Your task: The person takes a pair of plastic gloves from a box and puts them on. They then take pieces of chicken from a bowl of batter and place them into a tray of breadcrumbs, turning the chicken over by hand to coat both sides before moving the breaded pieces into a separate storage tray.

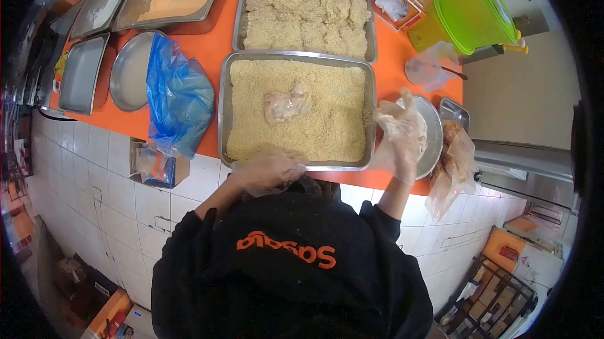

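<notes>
A piece of raw meat (286, 105) lies on pale crumbs in the near metal tray (371, 112). My left hand (269, 170), in a clear plastic glove, rests at this tray's near edge with its fingers stretched to the right, apparently holding nothing. To the right of the tray, my right hand (399, 130), also gloved, hovers beside and partly over a round metal bowl (434, 128) of whitish contents. Its fingers look apart, and nothing shows in them.
Behind stands a metal tray (375, 40) of crumb-coated pieces. Blue plastic bag (179, 93), round pan (129, 68) and other trays are left. Right are a clear jug (431, 65), green-lidded container (472, 15), small metal tray (454, 111) and bagged brown food (453, 156).
</notes>
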{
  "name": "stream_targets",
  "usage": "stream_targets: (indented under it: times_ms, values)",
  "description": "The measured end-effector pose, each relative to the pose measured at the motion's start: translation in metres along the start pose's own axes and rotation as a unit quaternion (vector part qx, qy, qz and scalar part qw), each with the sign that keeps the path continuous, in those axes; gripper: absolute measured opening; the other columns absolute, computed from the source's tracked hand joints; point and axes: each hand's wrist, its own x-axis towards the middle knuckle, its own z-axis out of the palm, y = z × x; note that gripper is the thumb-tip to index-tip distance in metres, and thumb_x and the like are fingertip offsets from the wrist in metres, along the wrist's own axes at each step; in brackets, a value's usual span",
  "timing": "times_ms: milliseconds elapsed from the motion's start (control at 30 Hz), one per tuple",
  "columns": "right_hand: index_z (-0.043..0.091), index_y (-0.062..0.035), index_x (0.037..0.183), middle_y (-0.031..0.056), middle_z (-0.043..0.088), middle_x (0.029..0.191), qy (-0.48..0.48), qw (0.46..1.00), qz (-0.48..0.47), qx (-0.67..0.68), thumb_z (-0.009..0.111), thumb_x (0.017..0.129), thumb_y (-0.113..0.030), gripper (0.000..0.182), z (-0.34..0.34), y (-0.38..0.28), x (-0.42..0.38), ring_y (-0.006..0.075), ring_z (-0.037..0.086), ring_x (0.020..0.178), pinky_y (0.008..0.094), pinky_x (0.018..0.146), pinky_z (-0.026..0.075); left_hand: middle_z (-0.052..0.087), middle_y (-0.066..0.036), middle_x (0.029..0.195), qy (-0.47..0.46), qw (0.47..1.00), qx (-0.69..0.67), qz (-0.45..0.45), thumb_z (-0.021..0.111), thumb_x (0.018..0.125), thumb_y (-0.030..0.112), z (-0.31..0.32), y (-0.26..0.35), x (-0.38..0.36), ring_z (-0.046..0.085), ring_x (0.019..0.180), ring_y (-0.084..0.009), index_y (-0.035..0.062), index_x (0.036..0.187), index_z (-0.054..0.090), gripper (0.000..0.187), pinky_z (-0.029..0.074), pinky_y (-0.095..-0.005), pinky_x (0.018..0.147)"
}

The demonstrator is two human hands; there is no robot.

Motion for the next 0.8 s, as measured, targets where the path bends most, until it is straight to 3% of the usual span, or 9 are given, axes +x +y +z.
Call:
stream_targets:
  times_ms: [100, 200, 300, 400, 500, 600, 700, 800]
  values:
    - [0.034, 0.0015, 0.148, 0.0105, 0.065, 0.107, 0.040, 0.991, -0.007, 0.130, 0.072, 0.083, -0.002, 0.075, -0.022, 0.031, -0.004, 0.0140, 0.062, 0.092, 0.0262, 0.079, 0.052, 0.044, -0.018, 0.151, 0.080, 0.985, 0.094, 0.121, 0.042, 0.105, 0.037, 0.007, -0.040, 0.021, 0.045, 0.136, -0.0359, 0.0073, 0.145, 0.046, 0.050, 0.036, -0.0447, 0.113]
    - [0.034, -0.0005, 0.150, 0.0098, 0.064, 0.110, 0.108, 0.988, 0.025, 0.104, 0.071, 0.084, -0.002, 0.075, -0.034, 0.039, -0.017, 0.0147, 0.061, 0.095, 0.0265, 0.081, 0.052, 0.039, -0.017, 0.155, 0.204, 0.972, 0.076, 0.087, 0.043, 0.104, 0.039, -0.002, -0.048, 0.029, 0.041, 0.140, -0.0353, 0.0092, 0.148, 0.044, 0.053, 0.034, -0.0456, 0.115]
    - [0.034, -0.0030, 0.152, 0.0103, 0.064, 0.114, 0.119, 0.981, 0.055, 0.141, 0.071, 0.084, -0.002, 0.078, -0.041, 0.042, -0.024, 0.0151, 0.061, 0.097, 0.0275, 0.083, 0.052, 0.036, -0.017, 0.157, 0.058, 0.986, 0.053, 0.144, 0.046, 0.103, 0.040, 0.006, -0.017, 0.057, 0.038, 0.143, -0.0347, 0.0097, 0.151, 0.040, 0.057, 0.032, -0.0450, 0.117]
    - [0.033, -0.0050, 0.152, 0.0114, 0.062, 0.119, 0.118, 0.981, 0.020, 0.152, 0.070, 0.085, -0.002, 0.077, -0.046, 0.044, -0.024, 0.0154, 0.060, 0.101, 0.0283, 0.084, 0.052, 0.032, -0.017, 0.159, 0.014, 0.995, 0.054, 0.078, 0.047, 0.102, 0.041, 0.014, -0.003, 0.083, 0.036, 0.145, -0.0331, 0.0083, 0.154, 0.035, 0.062, 0.032, -0.0436, 0.118]
    - [0.033, -0.0047, 0.152, 0.0115, 0.062, 0.120, 0.118, 0.978, 0.027, 0.169, 0.069, 0.086, 0.000, 0.076, -0.055, 0.038, -0.027, 0.0158, 0.060, 0.106, 0.0289, 0.087, 0.052, 0.037, -0.018, 0.157, 0.141, 0.990, 0.013, -0.006, 0.048, 0.101, 0.030, 0.001, 0.001, 0.068, 0.042, 0.140, -0.0340, 0.0074, 0.138, 0.056, 0.045, 0.032, -0.0414, 0.118]
    - [0.039, -0.0015, 0.147, 0.0124, 0.062, 0.124, 0.128, 0.989, 0.009, 0.074, 0.068, 0.089, -0.007, 0.066, -0.067, 0.053, -0.027, 0.0202, 0.061, 0.110, 0.0311, 0.097, 0.050, 0.035, -0.019, 0.157, 0.083, 0.965, 0.244, 0.040, 0.049, 0.100, 0.036, -0.019, 0.016, 0.079, 0.039, 0.142, -0.0362, 0.0112, 0.148, 0.043, 0.055, 0.032, -0.0431, 0.119]
    - [0.039, -0.0015, 0.147, 0.0120, 0.062, 0.123, 0.137, 0.990, -0.010, 0.040, 0.068, 0.089, -0.007, 0.066, -0.074, 0.070, -0.019, 0.0201, 0.061, 0.110, 0.0308, 0.097, 0.050, 0.039, -0.020, 0.153, 0.165, 0.865, 0.464, 0.101, 0.052, 0.097, 0.031, -0.028, 0.032, 0.109, 0.042, 0.140, -0.0349, 0.0139, 0.142, 0.049, 0.049, 0.038, -0.0413, 0.114]
    - [0.039, -0.0015, 0.147, 0.0117, 0.062, 0.123, 0.141, 0.987, -0.024, 0.070, 0.068, 0.089, -0.007, 0.066, -0.078, 0.085, -0.010, 0.0201, 0.061, 0.110, 0.0305, 0.097, 0.050, 0.053, -0.019, 0.140, 0.170, 0.888, 0.423, 0.059, 0.052, 0.096, 0.030, -0.042, 0.007, 0.160, 0.052, 0.130, -0.0323, 0.0153, 0.132, 0.059, 0.040, 0.044, -0.0411, 0.107]
